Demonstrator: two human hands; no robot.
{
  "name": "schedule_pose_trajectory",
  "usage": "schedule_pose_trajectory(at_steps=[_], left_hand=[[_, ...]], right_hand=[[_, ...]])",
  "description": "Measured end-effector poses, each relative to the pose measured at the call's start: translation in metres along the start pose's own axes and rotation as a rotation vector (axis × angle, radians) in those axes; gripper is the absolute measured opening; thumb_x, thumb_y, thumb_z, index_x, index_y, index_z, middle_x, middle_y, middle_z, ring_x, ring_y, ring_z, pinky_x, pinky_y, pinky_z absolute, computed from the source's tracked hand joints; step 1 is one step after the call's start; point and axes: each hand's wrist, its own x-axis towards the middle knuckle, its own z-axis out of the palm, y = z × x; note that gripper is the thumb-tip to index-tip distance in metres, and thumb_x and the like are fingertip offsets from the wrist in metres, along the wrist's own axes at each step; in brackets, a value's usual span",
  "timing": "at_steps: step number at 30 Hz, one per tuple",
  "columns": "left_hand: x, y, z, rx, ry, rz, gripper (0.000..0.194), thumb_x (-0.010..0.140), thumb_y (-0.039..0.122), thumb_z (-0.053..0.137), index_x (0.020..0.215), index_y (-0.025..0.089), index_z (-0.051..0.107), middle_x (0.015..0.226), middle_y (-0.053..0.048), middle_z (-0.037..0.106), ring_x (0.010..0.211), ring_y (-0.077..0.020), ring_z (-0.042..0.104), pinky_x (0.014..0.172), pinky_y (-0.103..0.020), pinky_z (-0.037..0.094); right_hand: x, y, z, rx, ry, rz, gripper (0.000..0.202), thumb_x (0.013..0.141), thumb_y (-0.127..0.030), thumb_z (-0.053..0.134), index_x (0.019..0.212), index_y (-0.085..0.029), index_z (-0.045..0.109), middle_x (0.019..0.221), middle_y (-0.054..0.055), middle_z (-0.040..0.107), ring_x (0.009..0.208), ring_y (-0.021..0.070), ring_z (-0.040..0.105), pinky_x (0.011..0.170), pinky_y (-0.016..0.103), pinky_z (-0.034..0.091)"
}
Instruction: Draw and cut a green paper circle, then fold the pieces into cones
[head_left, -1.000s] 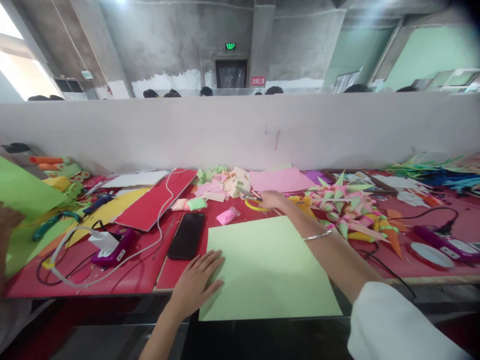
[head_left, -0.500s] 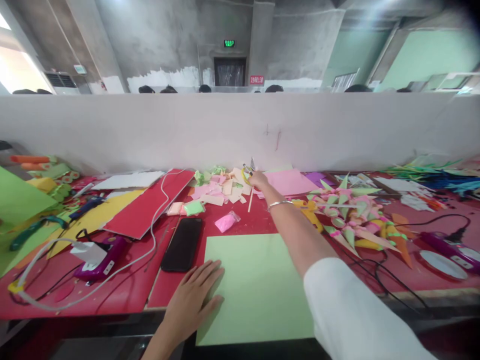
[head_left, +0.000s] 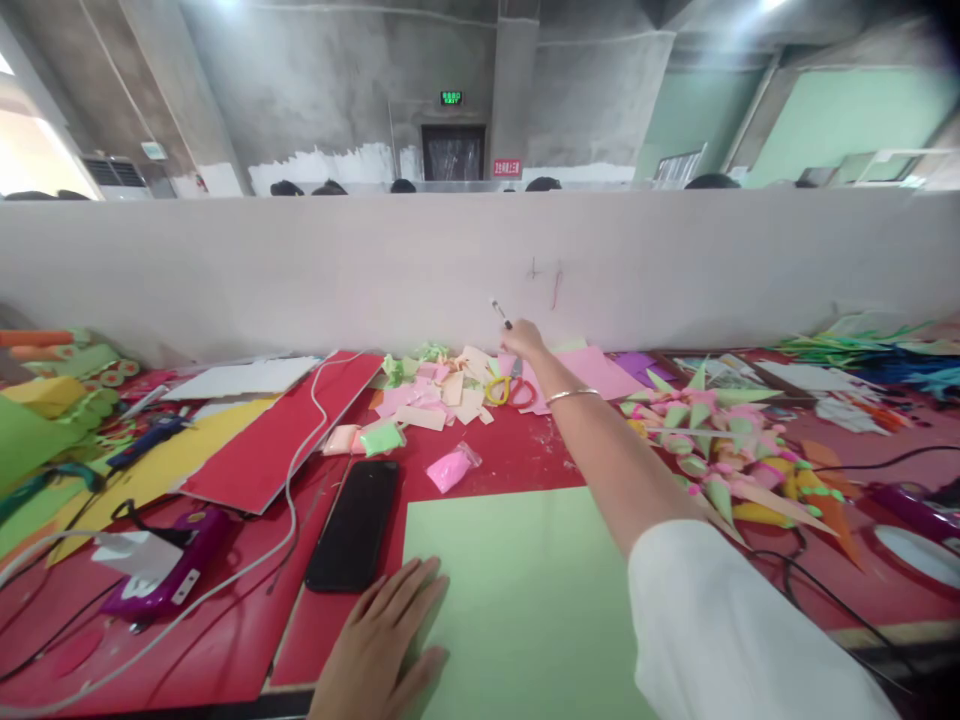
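A light green sheet (head_left: 525,600) lies at the front of the red table. My left hand (head_left: 386,635) rests flat on its left edge, fingers spread, holding nothing. Stretched far forward, my right hand (head_left: 523,338) is closed around a pen (head_left: 501,313), whose light end points up and left toward the partition. Below that hand, scissors (head_left: 510,390) with a yellow and a red handle loop lie beside pink and cream paper scraps (head_left: 442,391). A black phone (head_left: 354,525) is left of the sheet, and a pink packet (head_left: 452,467) sits just beyond it.
Red board (head_left: 281,430), yellow sheet (head_left: 176,470) and a purple power strip (head_left: 171,565) with a white cable are on the left. Paper cone shapes (head_left: 720,440) and black cables (head_left: 817,590) occupy the right. A white partition (head_left: 300,270) runs along the back.
My right hand has let go of the scissors, which now lie on the table, and holds a pen raised higher. The view has shifted slightly; my left hand still rests on the sheet.
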Motion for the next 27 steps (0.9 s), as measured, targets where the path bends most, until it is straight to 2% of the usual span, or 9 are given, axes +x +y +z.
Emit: schedule_pose_trajectory(at_steps=[3,7,10,13,15,17,19,23,27], left_hand=[[0.003,-0.002,0.004,-0.016,-0.053,-0.012,0.054,0.087,0.041,0.04,0.137,0.029,0.024,0.139,0.001,0.036,0.123,-0.0179,0.04,0.098,-0.032,0.039],[0.014,-0.007,0.01,-0.094,-0.098,-0.028,0.051,0.088,0.037,0.037,0.136,0.027,0.026,0.139,-0.002,0.036,0.126,-0.0202,0.035,0.101,-0.038,0.034],[0.025,0.0,-0.002,-0.193,-0.003,-0.107,0.047,0.088,0.033,0.039,0.133,0.022,0.031,0.136,-0.008,0.04,0.125,-0.0219,0.036,0.1,-0.04,0.034],[0.039,0.026,-0.032,-0.317,0.153,-0.188,0.046,0.088,0.031,0.039,0.131,0.017,0.032,0.13,-0.013,0.043,0.121,-0.022,0.037,0.097,-0.038,0.036],[0.047,0.048,-0.055,-0.382,0.07,-0.118,0.038,0.085,0.035,0.043,0.119,0.017,0.045,0.118,-0.013,0.052,0.111,-0.0234,0.046,0.092,-0.037,0.039],[0.051,0.068,-0.074,-0.438,-0.112,-0.083,0.026,0.089,0.031,0.035,0.09,0.018,0.058,0.087,-0.006,0.061,0.08,-0.0189,0.056,0.075,-0.031,0.045],[0.05,0.082,-0.084,-0.538,-0.224,-0.122,0.029,0.09,0.031,0.031,0.087,0.019,0.057,0.08,-0.004,0.061,0.069,-0.016,0.056,0.067,-0.027,0.044],[0.038,0.094,-0.093,-0.745,-0.251,-0.115,0.026,0.091,0.031,0.03,0.1,0.02,0.051,0.09,-0.004,0.061,0.078,-0.0152,0.056,0.07,-0.022,0.04],[0.032,0.096,-0.101,-0.908,-0.3,-0.011,0.027,0.091,0.033,0.029,0.092,0.02,0.053,0.082,-0.002,0.058,0.071,-0.0125,0.052,0.067,-0.02,0.037]], right_hand=[[-0.024,-0.008,-0.025,0.206,0.029,-0.153,0.048,0.095,-0.031,0.019,0.093,-0.01,0.062,0.081,0.007,0.064,0.071,0.0084,0.059,0.064,0.017,0.044],[-0.097,0.008,-0.048,0.457,0.032,-0.329,0.059,0.093,-0.042,0.015,0.078,-0.012,0.064,0.052,0.0,0.05,0.046,0.0056,0.046,0.044,0.016,0.035],[-0.165,0.029,-0.048,0.729,-0.218,-0.401,0.039,0.086,-0.043,0.041,0.068,-0.015,0.062,0.044,-0.005,0.041,0.036,0.0046,0.035,0.035,0.017,0.027],[-0.224,0.039,-0.029,0.864,-0.533,-0.458,0.019,0.076,-0.032,0.057,0.072,-0.015,0.063,0.053,-0.002,0.055,0.046,0.0072,0.05,0.043,0.018,0.04],[-0.254,0.038,-0.014,0.884,-0.693,-0.483,0.016,0.075,-0.029,0.059,0.075,-0.015,0.064,0.057,0.0,0.059,0.05,0.0085,0.054,0.045,0.018,0.041],[-0.274,0.035,-0.003,0.89,-0.728,-0.473,0.02,0.078,-0.028,0.054,0.064,-0.014,0.061,0.05,-0.002,0.054,0.044,0.0069,0.051,0.042,0.017,0.039],[-0.286,0.032,0.001,0.913,-0.74,-0.441,0.023,0.08,-0.025,0.048,0.062,-0.014,0.058,0.046,-0.004,0.049,0.038,0.005,0.046,0.037,0.015,0.035],[-0.298,0.029,-0.01,0.973,-0.779,-0.4,0.016,0.076,-0.012,0.042,0.074,-0.015,0.057,0.048,-0.007,0.047,0.035,0.0035,0.042,0.034,0.013,0.031],[-0.31,0.021,-0.023,0.993,-0.821,-0.48,0.021,0.068,-0.003,0.037,0.071,-0.016,0.053,0.045,-0.008,0.042,0.039,0.0036,0.04,0.039,0.014,0.031]])
